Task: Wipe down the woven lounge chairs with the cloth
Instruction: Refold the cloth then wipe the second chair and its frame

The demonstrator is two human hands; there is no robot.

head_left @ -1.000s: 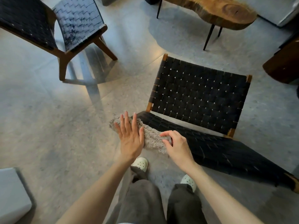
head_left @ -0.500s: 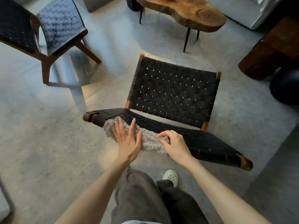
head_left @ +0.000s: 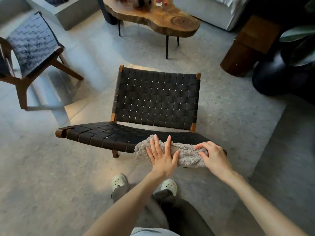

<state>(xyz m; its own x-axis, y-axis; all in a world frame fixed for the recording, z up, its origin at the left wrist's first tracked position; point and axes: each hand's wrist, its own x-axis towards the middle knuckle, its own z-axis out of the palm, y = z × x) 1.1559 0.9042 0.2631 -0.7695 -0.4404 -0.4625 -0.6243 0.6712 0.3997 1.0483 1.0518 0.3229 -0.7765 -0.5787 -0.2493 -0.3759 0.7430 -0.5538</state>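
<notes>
At the front edge of the woven lounge chair (head_left: 156, 99), left hand (head_left: 162, 155) pressed flat and right hand (head_left: 213, 155) pinched the cloth (head_left: 186, 155), whose overhang risked slipping off.

The grey floor (head_left: 51, 176) carries a woven chair (head_left: 156, 99). Left of that chair stands a second chair (head_left: 32, 46). Behind it stands a wooden table (head_left: 163, 19), and to its right a wooden block (head_left: 245, 48).

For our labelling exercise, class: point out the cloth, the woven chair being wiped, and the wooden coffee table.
cloth (head_left: 186, 153): head view, on its fluffy middle part.
woven chair (head_left: 156, 99): head view, on the centre of the backrest weave.
wooden coffee table (head_left: 170, 23): head view, on bare wood of the top.
</notes>
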